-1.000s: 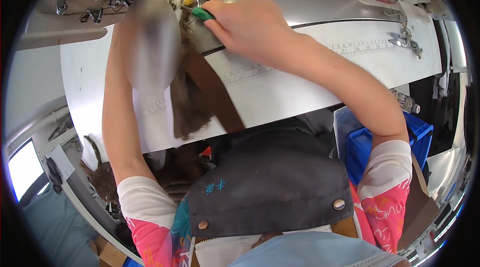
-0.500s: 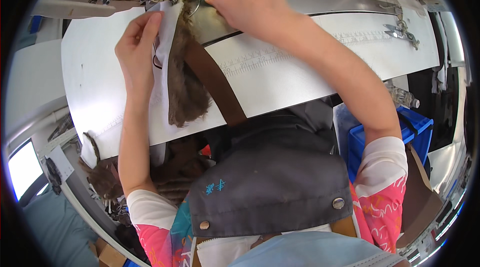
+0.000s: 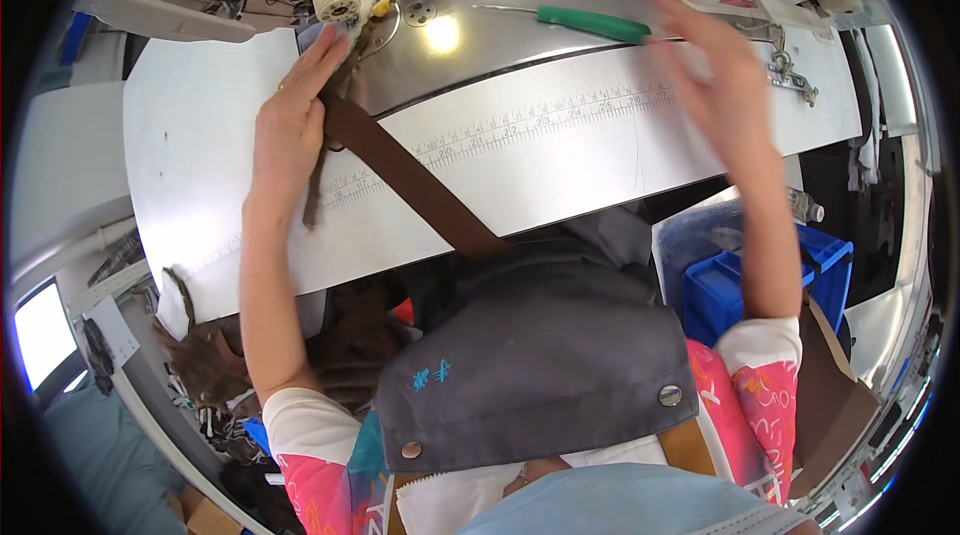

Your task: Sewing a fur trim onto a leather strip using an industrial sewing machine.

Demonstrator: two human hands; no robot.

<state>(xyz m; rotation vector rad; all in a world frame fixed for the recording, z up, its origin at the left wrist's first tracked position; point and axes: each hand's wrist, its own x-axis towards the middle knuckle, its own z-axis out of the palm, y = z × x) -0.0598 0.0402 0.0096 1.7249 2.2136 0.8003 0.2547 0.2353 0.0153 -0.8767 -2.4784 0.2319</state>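
Observation:
My left hand [image 3: 293,120] has its fingers pressed together at the edge of a brown fur piece [image 3: 316,190], close under the sewing machine head [image 3: 335,0]. The piece stands nearly edge-on, so little of its pile shows. A brown strap [image 3: 410,180] runs from beside this hand down toward my lap. On the metal machine bed lies a thin-shafted awl with a green handle [image 3: 593,24]. My right hand [image 3: 712,85], smeared by motion, is just right of the handle's end with its fingers apart and nothing visible in them.
A printed ruler [image 3: 520,125] crosses the white tabletop [image 3: 200,155]. Small metal thread snips [image 3: 795,83] lie at the right. Below the table's right side stand a blue crate [image 3: 715,280] and a clear plastic bottle [image 3: 806,207]. Brown fur pieces [image 3: 345,335] are heaped below the left side.
The right hand has let go of the green-handled awl and moved right. The awl now lies on the machine bed. My left hand has turned the fur piece edge-on by the machine head.

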